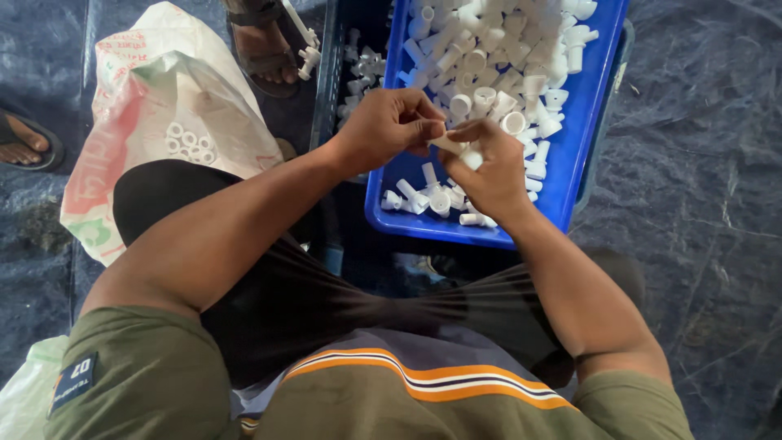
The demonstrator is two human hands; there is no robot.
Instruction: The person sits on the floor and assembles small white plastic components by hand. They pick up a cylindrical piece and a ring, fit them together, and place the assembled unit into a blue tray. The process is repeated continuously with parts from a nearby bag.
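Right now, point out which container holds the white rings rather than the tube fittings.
The white sack left of the left hand: small rings show in its open mouth. The blue tray holds stubby tube fittings instead.

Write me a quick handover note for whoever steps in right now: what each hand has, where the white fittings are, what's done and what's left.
Left hand: fingers pinched on one end of a small white plastic fitting, above the blue tray.
Right hand: grips the same fitting from below.
Blue tray: piled with loose white fittings, most at its far end.
Dark crate left of the tray: a few more white parts inside.
Open sack on the left: small white rings showing.
Done: cannot tell how many pieces are finished.
Left: the tray's pile looks large.
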